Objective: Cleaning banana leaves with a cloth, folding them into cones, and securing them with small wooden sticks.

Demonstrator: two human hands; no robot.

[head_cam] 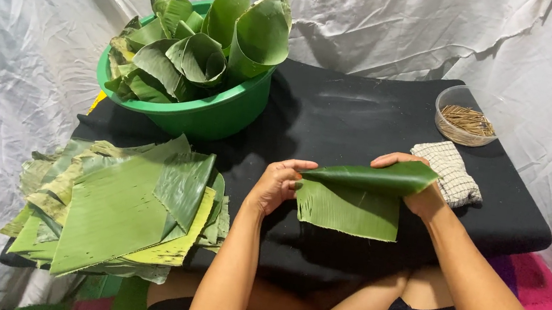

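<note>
- Black table, centre of frame.
- Leaf stack, lower left.
- Green basin, upper left, full of rolled leaves.
- Leaf piece, centre, folded over; left hand pinches its left edge, right hand grips its right end.
- Checked cloth, right.
- Clear bowl of sticks, upper right.

Both hands, left hand and right hand, fold banana leaf piece over black table; leaf stack beside.
</note>
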